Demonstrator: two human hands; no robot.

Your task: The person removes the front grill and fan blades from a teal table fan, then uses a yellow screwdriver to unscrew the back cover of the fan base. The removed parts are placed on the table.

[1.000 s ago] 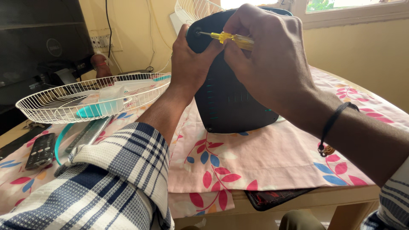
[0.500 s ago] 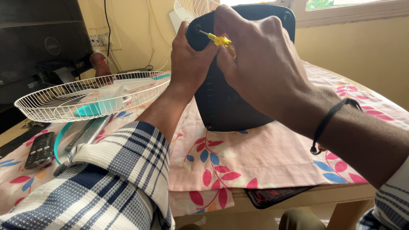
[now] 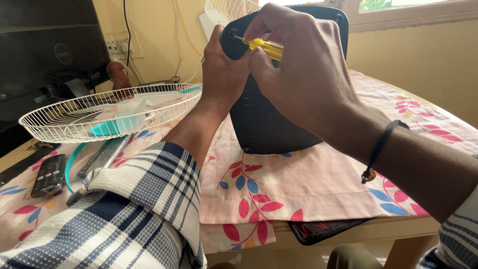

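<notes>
Gripping a yellow screwdriver (image 3: 266, 47), the right hand (image 3: 303, 74) is closed around the handle, fingers curled over it and thumb beneath, wrist bent so the shaft points left into a recess at the upper corner of the black base (image 3: 271, 114). That base stands tilted on its edge upon the floral cloth (image 3: 308, 184), apparently so its underside faces the person and the corner hole is reachable. Bracing it, the left hand (image 3: 224, 74) clasps the same corner from the left, fingers wrapped behind and thumb near the screwdriver tip, forearm raised from the table. A white wire grille (image 3: 107, 112) lies to the left, and 1 remote (image 3: 47, 174) sits nearer the edge.
</notes>
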